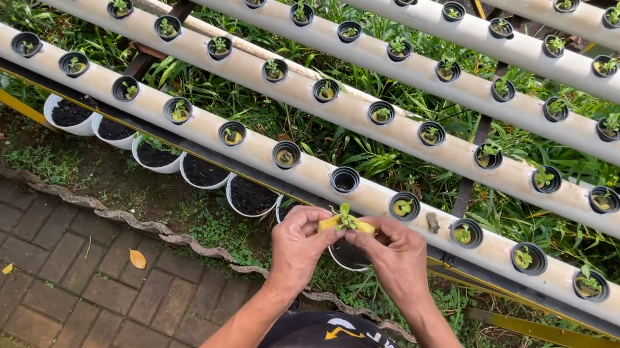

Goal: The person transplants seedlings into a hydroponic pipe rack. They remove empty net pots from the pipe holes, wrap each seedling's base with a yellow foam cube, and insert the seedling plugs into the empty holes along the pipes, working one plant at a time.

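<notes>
My left hand (301,245) and my right hand (394,257) together pinch a small yellow sponge cube (343,224) with a green seedling sprouting from its top. They hold it just in front of the nearest white pipe (310,172), below a black net cup (344,179) that looks empty. Neighbouring cups, such as the one at the right (403,206), hold small seedlings.
Several long white pipes (423,76) with rows of black cups run diagonally across the view over grass. White soil-filled pots (72,114) sit under the near pipe. A yellow metal bar (579,343) runs at the lower right. Brick paving (49,274) lies at the lower left.
</notes>
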